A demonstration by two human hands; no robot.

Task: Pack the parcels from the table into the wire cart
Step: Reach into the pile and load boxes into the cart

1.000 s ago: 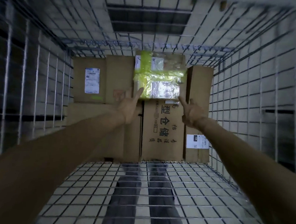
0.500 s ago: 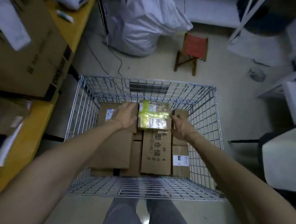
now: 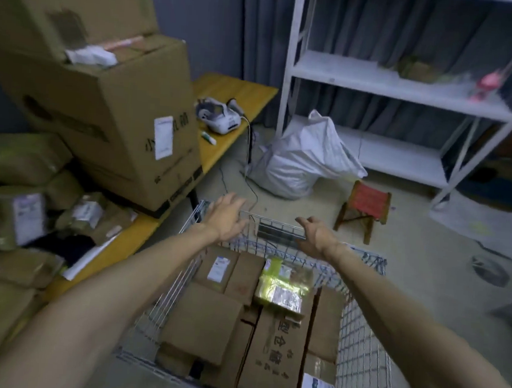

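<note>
The wire cart (image 3: 362,346) stands below me, holding several brown cardboard parcels (image 3: 206,320). A small parcel wrapped in yellow-green tape (image 3: 283,286) lies on top of them near the cart's far end. My left hand (image 3: 227,217) hovers above the cart's far left corner with fingers spread and empty. My right hand (image 3: 317,234) hangs over the far rim, fingers loosely bent, holding nothing. More parcels (image 3: 29,217) lie piled on the yellow table (image 3: 133,233) to the left.
A large open cardboard box (image 3: 111,117) sits on the table beside a white label printer (image 3: 219,115). On the floor beyond the cart are a white sack (image 3: 302,160), a small red stool (image 3: 366,207) and a white shelf unit (image 3: 392,88).
Both hands have let go of the taped parcel and lifted up and away from it. The parcel stays on the boxes. My view has risen from inside the cart toward the room.
</note>
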